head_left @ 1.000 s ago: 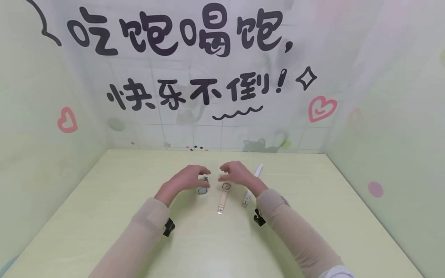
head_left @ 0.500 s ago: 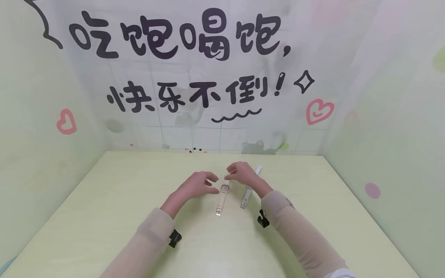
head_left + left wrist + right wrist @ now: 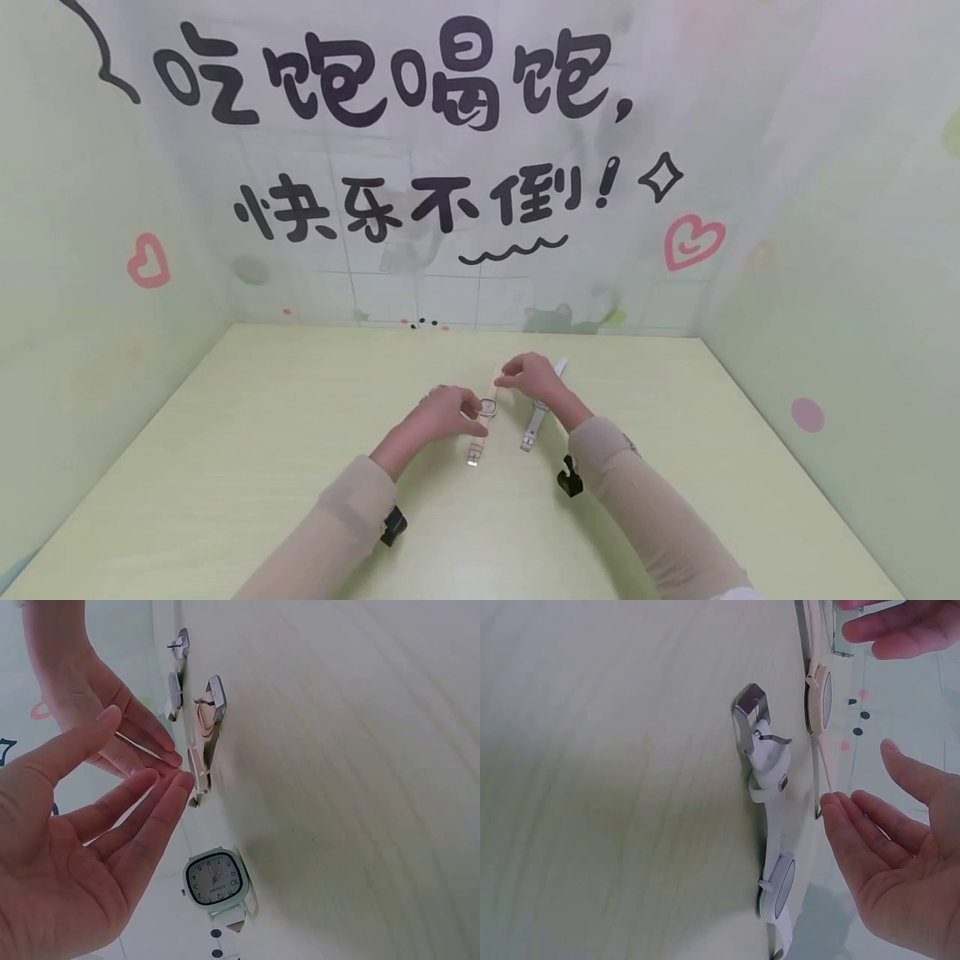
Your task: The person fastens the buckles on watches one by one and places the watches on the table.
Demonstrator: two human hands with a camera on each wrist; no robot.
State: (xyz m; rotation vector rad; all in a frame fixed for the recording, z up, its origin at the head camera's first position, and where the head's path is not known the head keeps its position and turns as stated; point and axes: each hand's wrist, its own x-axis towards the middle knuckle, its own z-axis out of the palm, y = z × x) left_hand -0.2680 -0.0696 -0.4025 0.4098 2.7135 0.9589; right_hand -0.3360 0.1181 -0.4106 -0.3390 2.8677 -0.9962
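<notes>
A peach-strapped wristwatch (image 3: 488, 407) lies lengthwise on the table between my hands. My left hand (image 3: 444, 414) is at its left side, thumb apart from the fingers, fingertips close to the strap. My right hand (image 3: 534, 377) has its fingertips right at the far end of that strap, its thumb held away in the right wrist view. A white wristwatch (image 3: 778, 885) rests under and beside the right hand, partly covered by it in the head view. Behind the left hand, a mint-green square wristwatch (image 3: 216, 880) shows in the left wrist view; the head view mostly hides it.
The pale wood-look table (image 3: 225, 467) is enclosed by printed walls at the back (image 3: 300, 283) and both sides. Black clips (image 3: 570, 477) hang under both wrists at the sleeve cuffs.
My left hand has moved right and nearer, from over the mint-green wristwatch to beside the peach one. My right hand has shifted slightly right, to the peach strap's far end.
</notes>
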